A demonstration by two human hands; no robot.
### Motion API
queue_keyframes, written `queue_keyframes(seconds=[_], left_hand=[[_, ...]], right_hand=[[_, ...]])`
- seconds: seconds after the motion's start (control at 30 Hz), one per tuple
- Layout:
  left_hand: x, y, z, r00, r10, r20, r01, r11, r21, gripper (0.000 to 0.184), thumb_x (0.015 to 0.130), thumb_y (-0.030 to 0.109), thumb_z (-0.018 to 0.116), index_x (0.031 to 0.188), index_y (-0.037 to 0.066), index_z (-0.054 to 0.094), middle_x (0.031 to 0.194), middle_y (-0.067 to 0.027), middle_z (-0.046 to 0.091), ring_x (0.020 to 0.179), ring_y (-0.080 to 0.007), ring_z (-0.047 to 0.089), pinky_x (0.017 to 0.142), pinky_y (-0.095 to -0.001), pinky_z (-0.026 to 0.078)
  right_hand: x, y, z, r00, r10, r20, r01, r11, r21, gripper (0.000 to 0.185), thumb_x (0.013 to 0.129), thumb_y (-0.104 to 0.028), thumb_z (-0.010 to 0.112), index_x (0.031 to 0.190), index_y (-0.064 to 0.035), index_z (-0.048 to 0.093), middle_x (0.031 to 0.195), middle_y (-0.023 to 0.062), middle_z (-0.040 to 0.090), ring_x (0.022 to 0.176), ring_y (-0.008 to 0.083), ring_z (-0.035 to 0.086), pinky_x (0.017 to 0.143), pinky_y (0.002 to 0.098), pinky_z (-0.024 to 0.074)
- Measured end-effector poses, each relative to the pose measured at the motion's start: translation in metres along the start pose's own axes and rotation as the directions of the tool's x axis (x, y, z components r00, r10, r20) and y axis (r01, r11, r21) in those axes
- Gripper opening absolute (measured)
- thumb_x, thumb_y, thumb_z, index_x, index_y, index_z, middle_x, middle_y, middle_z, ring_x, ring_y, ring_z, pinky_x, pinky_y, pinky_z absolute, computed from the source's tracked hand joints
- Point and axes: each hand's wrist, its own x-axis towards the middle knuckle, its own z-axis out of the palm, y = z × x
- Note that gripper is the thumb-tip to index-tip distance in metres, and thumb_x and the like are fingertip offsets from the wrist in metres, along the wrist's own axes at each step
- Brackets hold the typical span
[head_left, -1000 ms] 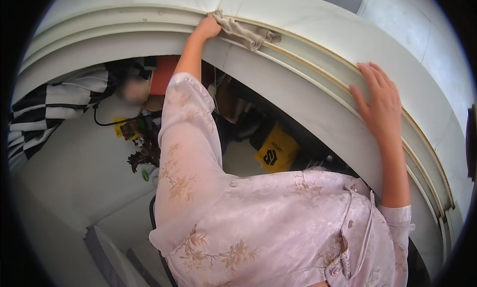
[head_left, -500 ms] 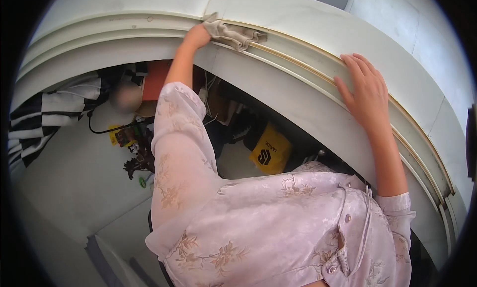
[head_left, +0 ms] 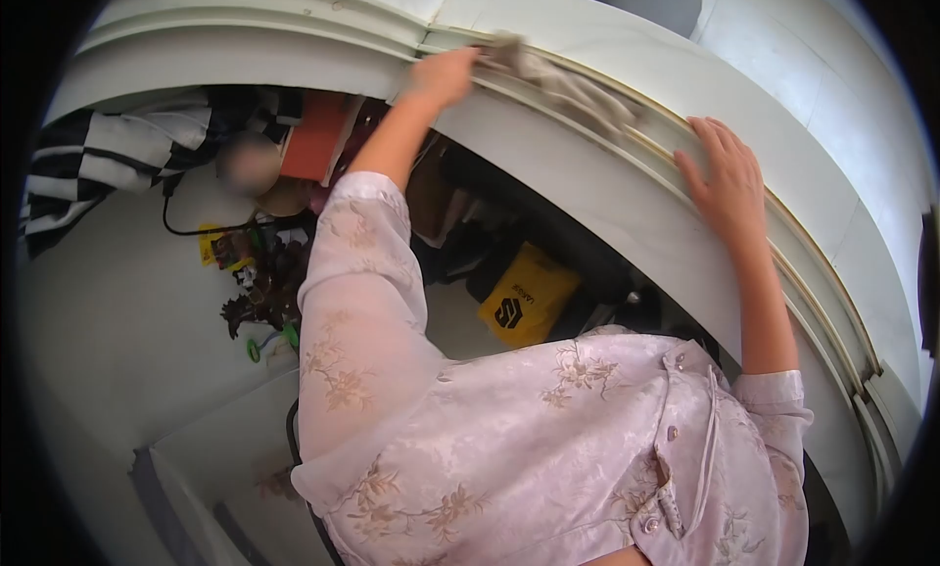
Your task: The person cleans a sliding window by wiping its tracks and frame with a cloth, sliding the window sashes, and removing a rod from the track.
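Observation:
My left hand (head_left: 446,76) grips one end of a grey-beige cloth (head_left: 578,94), its fingers closed on it. The cloth is blurred and stretches rightward along the grooves of a white window-frame track (head_left: 641,140). My right hand (head_left: 727,179) lies farther right on the same track, fingers extended, with nothing visible in it. Its fingertips touch the raised rails, whose edges look yellowish-brown.
Pale marble-like sill (head_left: 607,37) runs behind the track. Below the ledge, a yellow bag (head_left: 529,292), a reddish-orange box (head_left: 315,140), a black-and-white checked cloth (head_left: 127,150) and a dark toy figure (head_left: 264,297) are on or near the floor.
My left hand has moved rightward along the track with the cloth, which now reaches closer to my right hand. My right hand stays almost in place. The view has shifted slightly.

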Motion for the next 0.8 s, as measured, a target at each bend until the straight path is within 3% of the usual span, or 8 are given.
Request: queue_keyframes(seconds=[0.07, 0.17, 0.27, 0.4, 0.63, 0.7, 0.77, 0.8], left_hand=[[0.024, -0.031, 0.006, 0.992, -0.121, 0.021, 0.118, 0.989, 0.094, 0.036, 0.079, 0.015, 0.037, 0.112, 0.021, 0.049, 0.098, -0.0112, 0.058, 0.09, -0.0293, 0.055, 0.074, -0.0397, 0.044], [0.043, -0.024, 0.011, 0.997, 0.002, 0.08, -0.02, 0.974, 0.225, 0.024, 0.075, 0.021, 0.044, 0.087, 0.01, 0.061, 0.09, -0.015, 0.059, 0.084, -0.0316, 0.056, 0.068, -0.0414, 0.046], [0.018, 0.024, -0.006, 0.992, 0.123, 0.041, -0.125, 0.991, 0.044, 0.024, 0.072, 0.023, 0.047, 0.078, 0.006, 0.061, 0.082, -0.0174, 0.059, 0.079, -0.0343, 0.056, 0.067, -0.0418, 0.045], [-0.013, 0.1, -0.017, 0.953, 0.288, 0.097, -0.291, 0.956, 0.021, 0.026, 0.071, 0.024, 0.048, 0.082, 0.005, 0.06, 0.078, -0.0192, 0.058, 0.076, -0.0365, 0.055, 0.067, -0.0413, 0.045], [-0.044, 0.12, -0.018, 0.875, 0.398, -0.275, -0.481, 0.773, -0.413, 0.034, 0.068, 0.026, 0.052, 0.095, 0.006, 0.056, 0.089, -0.0144, 0.059, 0.085, -0.028, 0.056, 0.071, -0.0374, 0.045], [-0.053, 0.122, -0.034, 0.889, 0.108, -0.445, -0.371, 0.74, -0.562, 0.04, 0.07, 0.038, 0.053, 0.096, 0.008, 0.056, 0.088, -0.0117, 0.06, 0.084, -0.0263, 0.056, 0.072, -0.0352, 0.045], [-0.057, 0.142, -0.028, 0.865, 0.149, -0.48, -0.432, 0.707, -0.559, 0.051, 0.069, 0.048, 0.053, 0.096, 0.005, 0.056, 0.086, -0.011, 0.06, 0.083, -0.0262, 0.056, 0.073, -0.0363, 0.044], [-0.056, 0.157, -0.015, 0.849, 0.219, -0.481, -0.429, 0.816, -0.387, 0.053, 0.068, 0.05, 0.053, 0.093, 0.003, 0.056, 0.085, -0.0119, 0.06, 0.082, -0.0266, 0.055, 0.074, -0.0373, 0.043]], right_hand=[[0.001, 0.002, 0.001, 1.0, 0.01, -0.008, -0.01, 1.0, -0.002, 0.032, 0.078, -0.025, 0.054, 0.104, -0.0061, 0.051, 0.105, 0.0104, 0.054, 0.104, 0.025, 0.047, 0.086, 0.0354, 0.0357], [0.003, 0.001, 0.001, 1.0, 0.014, -0.012, -0.013, 0.999, 0.036, 0.032, 0.078, -0.024, 0.053, 0.103, -0.0056, 0.052, 0.104, 0.0103, 0.054, 0.102, 0.0252, 0.048, 0.086, 0.0352, 0.0357], [0.003, 0.001, 0.002, 1.0, -0.005, -0.021, 0.006, 0.998, 0.063, 0.03, 0.079, -0.024, 0.052, 0.103, -0.0053, 0.052, 0.104, 0.0104, 0.054, 0.1, 0.0255, 0.048, 0.085, 0.0349, 0.0359], [0.003, 0.002, 0.004, 0.997, -0.01, -0.071, 0.019, 0.992, 0.122, 0.029, 0.08, -0.022, 0.049, 0.103, -0.0047, 0.052, 0.104, 0.0103, 0.054, 0.098, 0.0265, 0.049, 0.084, 0.0345, 0.0366], [-0.02, 0.008, -0.032, 0.961, 0.074, -0.267, 0.037, 0.921, 0.388, 0.027, 0.081, -0.014, 0.05, 0.107, -0.0068, 0.052, 0.111, 0.0118, 0.052, 0.101, 0.0286, 0.049, 0.084, 0.0336, 0.0387], [-0.05, 0.016, -0.064, 0.947, 0.058, -0.315, 0.054, 0.94, 0.336, 0.027, 0.08, -0.01, 0.051, 0.107, -0.0065, 0.052, 0.111, 0.0117, 0.051, 0.102, 0.0274, 0.049, 0.085, 0.0329, 0.0391], [-0.095, 0.031, -0.09, 0.928, 0.063, -0.366, 0.031, 0.969, 0.246, 0.027, 0.077, -0.002, 0.053, 0.104, -0.0045, 0.055, 0.109, 0.0124, 0.053, 0.101, 0.0243, 0.051, 0.084, 0.0317, 0.0401], [-0.119, 0.039, -0.1, 0.9, 0.073, -0.429, 0.006, 0.984, 0.178, 0.026, 0.077, 0.0, 0.051, 0.103, -0.0025, 0.056, 0.106, 0.013, 0.055, 0.1, 0.0243, 0.052, 0.084, 0.0317, 0.0402]])
